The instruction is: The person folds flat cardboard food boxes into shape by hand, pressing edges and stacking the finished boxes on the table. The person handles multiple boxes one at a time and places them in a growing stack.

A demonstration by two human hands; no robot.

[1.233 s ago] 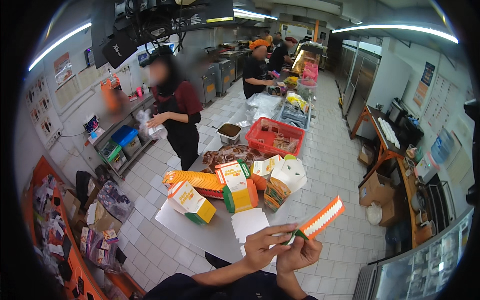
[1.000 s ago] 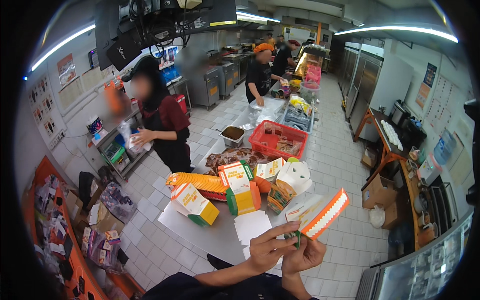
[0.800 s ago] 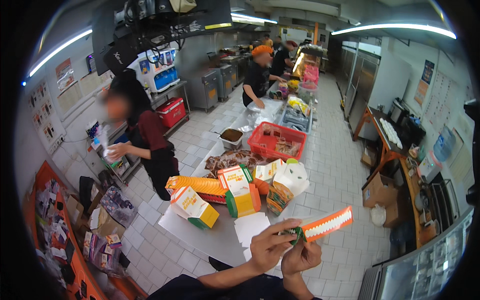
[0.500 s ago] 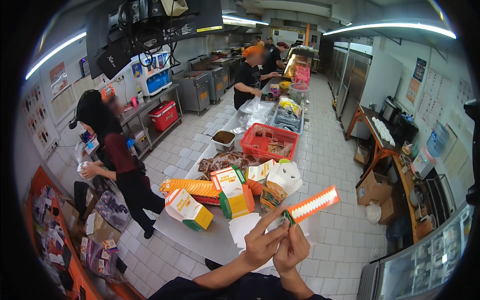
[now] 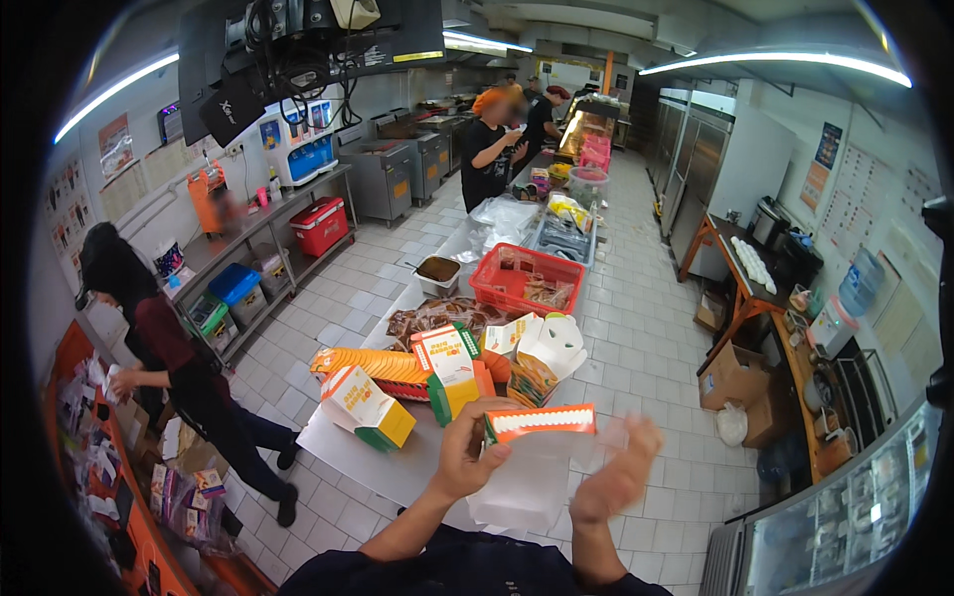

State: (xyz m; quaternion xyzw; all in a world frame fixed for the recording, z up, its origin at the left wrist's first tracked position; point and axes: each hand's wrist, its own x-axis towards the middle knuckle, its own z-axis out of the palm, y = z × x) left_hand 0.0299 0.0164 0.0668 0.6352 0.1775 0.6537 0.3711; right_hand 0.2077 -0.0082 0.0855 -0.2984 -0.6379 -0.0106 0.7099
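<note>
While a long pale-grey table stretches beneath the grip, a red plastic basket sits well beyond it. One orange-edged white cardboard carton is in the left hand, left end pinched thumb-to-fingers. The right hand, just right of that, is blurry, can't tell how open.

You hold one orange-edged carton, and your worktop bears one red basket and one pan of brown sauce. Around you, count one red cooler, one blue water bottle and three lit ceiling tubes.
</note>
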